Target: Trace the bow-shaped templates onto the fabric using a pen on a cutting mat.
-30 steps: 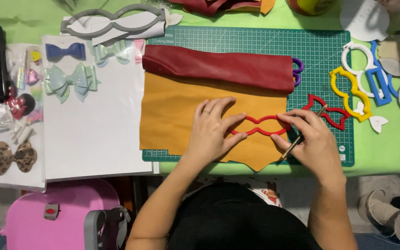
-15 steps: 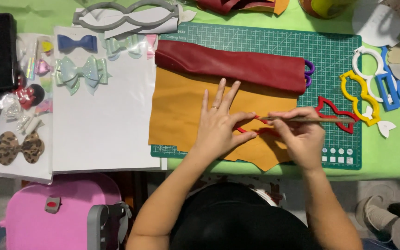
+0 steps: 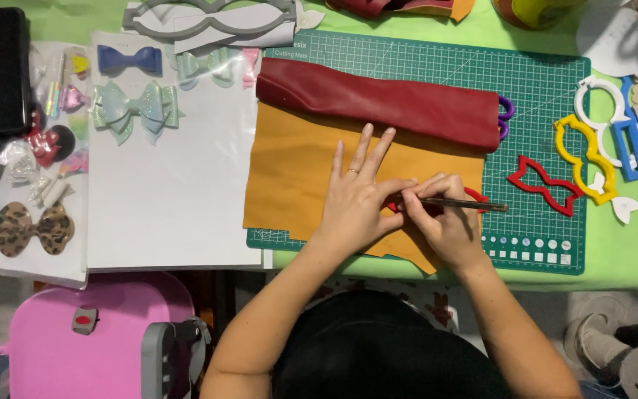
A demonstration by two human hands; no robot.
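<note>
The left hand [image 3: 359, 203] lay flat on the mustard sheet [image 3: 297, 177], pinning a red template [image 3: 474, 198]; the right hand [image 3: 441, 218] gripped a thin pen [image 3: 463, 204] against it.

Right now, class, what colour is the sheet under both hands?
Mustard orange sheet, seen in the head view.

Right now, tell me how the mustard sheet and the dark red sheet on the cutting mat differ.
The mustard sheet lies flat and spread out; the dark red sheet is folded into a long band. Both hands, left hand and right hand, rest on the mustard sheet; the dark red sheet is untouched. Both lie on the green cutting mat.
</note>
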